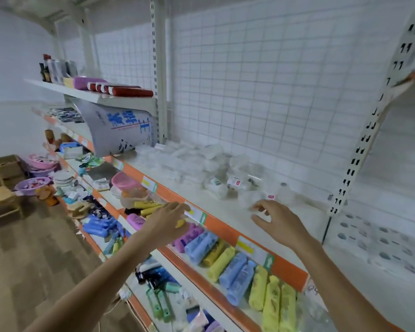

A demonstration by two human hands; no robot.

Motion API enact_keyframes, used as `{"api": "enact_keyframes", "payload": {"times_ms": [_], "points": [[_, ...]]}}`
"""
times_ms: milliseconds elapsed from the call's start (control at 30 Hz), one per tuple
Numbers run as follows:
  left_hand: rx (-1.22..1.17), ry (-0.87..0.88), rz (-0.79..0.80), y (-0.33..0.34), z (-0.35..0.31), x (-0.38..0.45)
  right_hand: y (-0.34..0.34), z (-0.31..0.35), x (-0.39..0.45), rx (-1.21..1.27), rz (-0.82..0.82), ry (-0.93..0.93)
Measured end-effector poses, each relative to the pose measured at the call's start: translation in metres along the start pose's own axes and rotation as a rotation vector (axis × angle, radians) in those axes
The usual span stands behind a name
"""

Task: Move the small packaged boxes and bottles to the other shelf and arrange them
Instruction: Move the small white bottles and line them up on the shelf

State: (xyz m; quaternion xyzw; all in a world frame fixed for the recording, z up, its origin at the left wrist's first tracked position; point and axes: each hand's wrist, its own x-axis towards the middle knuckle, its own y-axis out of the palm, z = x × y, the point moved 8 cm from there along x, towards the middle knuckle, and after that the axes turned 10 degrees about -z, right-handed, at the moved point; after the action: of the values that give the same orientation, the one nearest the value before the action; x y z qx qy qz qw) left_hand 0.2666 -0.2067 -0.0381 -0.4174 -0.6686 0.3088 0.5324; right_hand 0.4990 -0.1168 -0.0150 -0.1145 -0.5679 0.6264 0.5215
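Observation:
A white shelf (228,212) with an orange front strip carries a pile of small clear packaged boxes (177,161) at its back left. Small clear bottles and jars (237,184) lie to the right of them, and one bottle (283,190) stands upright. My right hand (277,220) hovers over the shelf just in front of the nearest clear jars, fingers spread and loosely curled, holding nothing. My left hand (168,221) reaches toward the shelf's front edge, with its fingers by the price label (195,213). It holds nothing that I can see.
A perforated white shelf (379,238) lies to the right, past a slotted upright (359,149). Wire mesh backs the shelves. Below are rolls in blue, yellow and purple (237,264). A large printed bag (120,128) stands at the left, and baskets and goods line the lower left shelves.

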Motion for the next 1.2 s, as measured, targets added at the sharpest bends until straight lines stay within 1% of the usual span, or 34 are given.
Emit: {"api": "enact_keyframes", "payload": {"times_ms": [167,267,433,533,633,733,833,967,1100,1200], "points": [[0.015,0.084,0.014,0.018,0.004,0.094,0.008,-0.033,0.078,0.020,-0.025,0.071],[-0.016,0.110,0.017,0.032,0.005,0.145,0.020,-0.043,0.116,0.000,-0.014,0.068],[-0.035,0.185,0.064,0.065,-0.004,0.213,0.055,-0.060,0.164,-0.039,0.163,0.095],[-0.050,0.274,0.143,0.093,-0.017,0.245,0.075,-0.071,0.182,-0.042,0.236,0.140],[0.026,0.396,0.253,0.127,-0.030,0.265,0.097,-0.077,0.192,-0.034,0.331,0.202],[0.182,0.553,0.279,0.148,-0.036,0.281,0.110,-0.085,0.197,-0.154,0.416,0.249],[0.247,0.637,0.267,0.158,-0.034,0.292,0.115,-0.093,0.197,-0.168,0.471,0.346],[0.308,0.759,0.215,0.174,-0.031,0.296,0.125,-0.083,0.201,-0.101,0.462,0.400],[0.371,0.828,0.123,0.176,-0.032,0.292,0.131,-0.076,0.198,-0.169,0.528,0.450],[0.356,0.855,0.103,0.174,-0.036,0.290,0.124,-0.079,0.192,-0.210,0.492,0.488]]}}
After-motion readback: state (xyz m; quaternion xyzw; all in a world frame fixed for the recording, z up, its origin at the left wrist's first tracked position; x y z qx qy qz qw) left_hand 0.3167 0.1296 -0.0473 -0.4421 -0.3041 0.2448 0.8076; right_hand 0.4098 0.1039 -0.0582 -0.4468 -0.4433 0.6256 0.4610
